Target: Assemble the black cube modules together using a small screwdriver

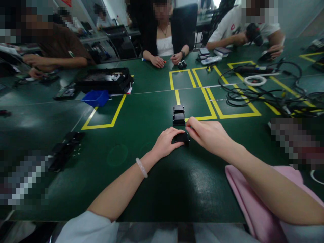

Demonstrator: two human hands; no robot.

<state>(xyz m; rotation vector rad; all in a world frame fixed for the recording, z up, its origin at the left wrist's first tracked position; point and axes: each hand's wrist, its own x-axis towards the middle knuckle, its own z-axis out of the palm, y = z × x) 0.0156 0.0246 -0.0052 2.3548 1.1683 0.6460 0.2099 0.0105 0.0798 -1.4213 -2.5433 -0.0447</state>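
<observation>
A small black part (182, 137) lies on the green table in front of me. My left hand (168, 141) grips its left side between thumb and fingers. At the part's upper right corner is my right hand (202, 132), its fingers pinched together; whatever is between the fingertips is too small to make out. Just beyond both hands stands a black assembly of similar pieces (179, 115), which neither hand holds.
Black parts (66, 148) lie at the left. Farther back are a blue bin (95, 98) and a black tray (106, 79). Black cables (249, 96) coil at the right, above a pink cloth (243, 189). People sit across the green table (152, 202).
</observation>
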